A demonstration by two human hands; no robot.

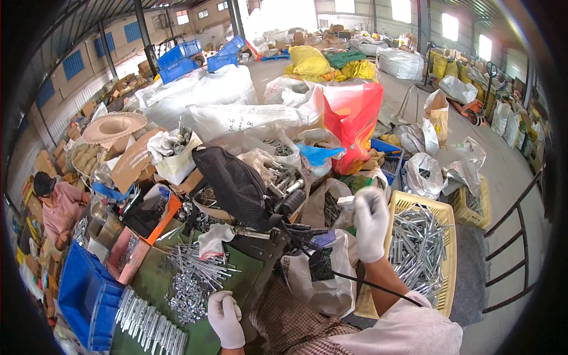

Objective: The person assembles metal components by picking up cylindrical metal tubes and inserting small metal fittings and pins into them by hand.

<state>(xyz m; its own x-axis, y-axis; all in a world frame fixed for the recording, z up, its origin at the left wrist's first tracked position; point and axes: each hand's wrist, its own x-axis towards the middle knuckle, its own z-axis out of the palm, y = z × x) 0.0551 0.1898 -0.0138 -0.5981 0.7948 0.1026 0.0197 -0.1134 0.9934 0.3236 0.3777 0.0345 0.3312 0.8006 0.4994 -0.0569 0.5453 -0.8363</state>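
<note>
A person wearing white gloves is working at a green counter [245,263], with a black backpack [231,186] sitting beyond its far edge. The left hand [225,319] is resting on the near side of the backpack, just beside a heap of nuts [189,296]; its fingers are curling inward, and one cannot tell whether they are gripping anything. The right hand [371,225] is hovering to the right of the backpack, near a yellow basket [368,303] that is holding many metal bolts [419,245]. It is blurring, its fingers bunching together, and one cannot tell whether they are clamping the small pale thing showing beside them. Nuts and thin rods [201,266] are lying on the counter, nearer the person than the backpack, while a white cloth [214,239] is lying just below the backpack. To the near left of the backpack, a row of metal tubes [151,322] is lying beside a blue bin [89,296]. A co-worker [62,207] in a dark cap is sitting far left of the backpack. Beyond the backpack, to the right, a red bag [355,115] is standing among white sacks [201,94].
</note>
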